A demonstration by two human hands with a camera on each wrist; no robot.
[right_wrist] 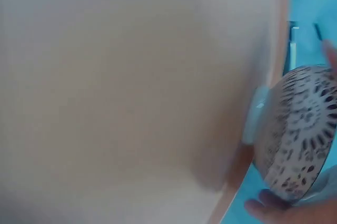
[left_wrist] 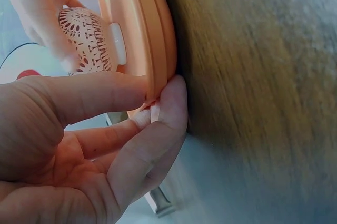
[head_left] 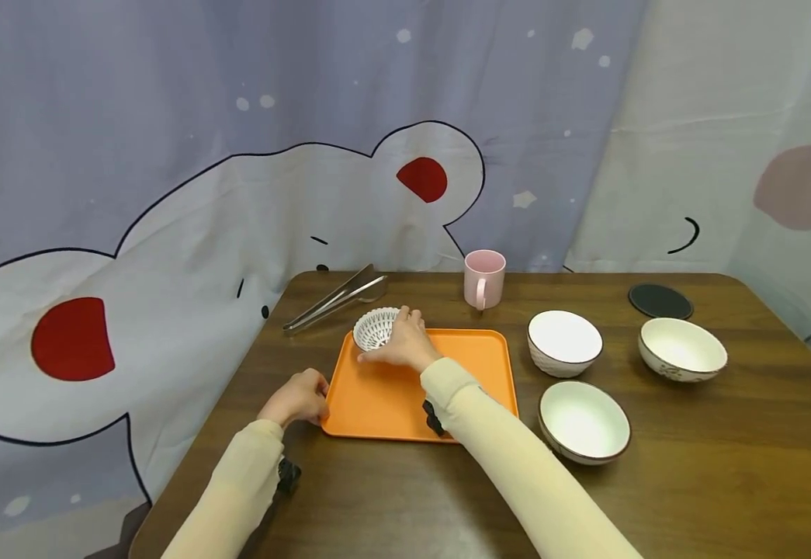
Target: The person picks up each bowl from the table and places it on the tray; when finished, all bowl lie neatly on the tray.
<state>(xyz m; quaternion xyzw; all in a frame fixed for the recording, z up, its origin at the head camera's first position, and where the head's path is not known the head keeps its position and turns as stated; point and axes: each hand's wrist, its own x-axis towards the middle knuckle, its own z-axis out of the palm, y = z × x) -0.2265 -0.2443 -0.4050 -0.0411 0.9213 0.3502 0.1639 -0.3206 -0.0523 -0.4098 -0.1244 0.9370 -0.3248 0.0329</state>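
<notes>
An orange tray lies on the table. At its near left corner my left hand pinches the rim, thumb on top and fingers below, as the left wrist view shows. My right hand reaches across the tray and grips a white bowl with a dark openwork-like pattern. In the right wrist view the patterned bowl has fingertips on opposite sides, and its foot is at the tray's edge. Whether that foot rests on the tray is hard to tell.
Metal tongs lie behind the tray on the left. A pink mug stands behind it. To the right are a white bowl, two dark-rimmed bowls, and a black round mat. A printed curtain hangs behind the table.
</notes>
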